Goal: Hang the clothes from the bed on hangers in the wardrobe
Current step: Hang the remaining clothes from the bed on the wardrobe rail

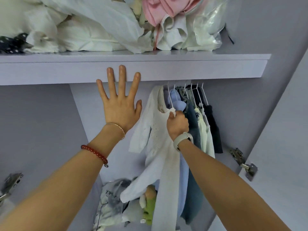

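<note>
A white long-sleeved garment [158, 140] hangs on a white hanger [171, 104] inside the lilac wardrobe, at the left end of a row of hung clothes [198, 124]. My right hand [177, 125] is shut on that hanger's lower end, at the garment's shoulder. My left hand [120, 100] is open, its fingers spread against the front edge of the shelf [183, 69], empty. The hanger hooks go up behind the shelf, so the rail is hidden.
The shelf above carries piled white bedding [70, 29], a pink garment [160, 10] and a clear plastic bag [208, 25]. Crumpled clothes and a green soft toy [148, 209] lie on the wardrobe floor. Door hinges [243, 162] stand at the right and left edges.
</note>
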A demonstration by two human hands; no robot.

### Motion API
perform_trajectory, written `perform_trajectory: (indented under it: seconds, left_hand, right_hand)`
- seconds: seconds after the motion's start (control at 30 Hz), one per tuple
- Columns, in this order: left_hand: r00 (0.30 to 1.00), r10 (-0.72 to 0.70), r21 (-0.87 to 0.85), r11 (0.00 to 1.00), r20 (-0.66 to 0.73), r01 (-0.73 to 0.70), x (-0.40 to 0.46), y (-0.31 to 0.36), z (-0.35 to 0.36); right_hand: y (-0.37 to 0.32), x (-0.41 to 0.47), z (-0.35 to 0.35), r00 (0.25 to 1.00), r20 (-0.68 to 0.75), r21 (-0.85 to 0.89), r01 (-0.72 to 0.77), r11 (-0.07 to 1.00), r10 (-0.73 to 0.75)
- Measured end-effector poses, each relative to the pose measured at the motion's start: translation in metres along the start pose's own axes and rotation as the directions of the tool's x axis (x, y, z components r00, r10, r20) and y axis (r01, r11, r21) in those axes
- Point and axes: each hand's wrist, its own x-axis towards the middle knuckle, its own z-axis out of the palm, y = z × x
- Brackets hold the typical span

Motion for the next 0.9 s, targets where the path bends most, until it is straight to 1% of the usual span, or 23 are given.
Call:
perform_trajectory:
  seconds: [0.1,0.23,0.33,0.43,0.57,0.63,0.7,0.73,0.8,0.83,0.9]
  left_hand:
    - [1.000,0.005,0.034,0.999,-0.024,-0.004,0.000,-0.002,0.001]
    - [1.000,-0.003,0.044,0.999,-0.025,0.004,-0.001,0.001,0.001]
    - [1.000,-0.002,0.036,0.999,-0.019,0.002,0.000,0.003,0.000]
    - [1.000,-0.002,0.018,1.000,0.008,0.002,-0.001,0.002,-0.001]
    - [0.999,0.000,-0.012,1.000,0.039,0.000,0.000,0.002,-0.005]
    - [0.999,0.001,-0.067,0.998,0.042,0.002,-0.007,0.005,-0.007]
    - [0.999,0.008,-0.146,0.989,0.045,-0.001,-0.027,0.010,-0.004]
    - [0.998,0.004,-0.182,0.983,0.059,0.007,-0.043,0.013,-0.001]
    - [0.992,-0.013,-0.252,0.967,0.129,0.046,-0.084,0.018,0.007]
    - [0.985,-0.020,-0.283,0.956,0.174,0.069,-0.106,0.021,0.011]
    - [0.958,-0.023,-0.349,0.929,0.285,0.126,-0.149,0.030,0.015]
  right_hand:
    - [-0.004,0.010,0.010,0.999,0.041,-0.003,-0.007,1.000,0.007]
    - [0.003,0.016,0.015,0.997,0.068,0.040,-0.042,0.998,0.039]
    - [0.010,0.011,0.018,0.995,0.082,0.078,0.054,0.995,-0.061]
    - [0.019,-0.005,0.018,0.981,0.092,-0.045,0.178,0.983,-0.173]
    - [0.032,-0.030,0.010,0.940,0.197,-0.266,0.323,0.908,-0.277]
    - [0.040,-0.042,0.003,0.923,0.236,-0.303,0.367,0.879,-0.304]
    - [0.052,-0.055,-0.006,0.911,0.248,-0.271,0.393,0.879,-0.330]
    - [0.059,-0.063,-0.011,0.907,0.245,-0.249,0.401,0.881,-0.344]
    - [0.074,-0.083,-0.020,0.896,0.193,-0.228,0.436,0.870,-0.399]
    - [0.084,-0.094,-0.024,0.891,0.158,-0.236,0.452,0.860,-0.425]
    - [0.106,-0.117,-0.034,0.901,0.124,-0.296,0.434,0.851,-0.416]
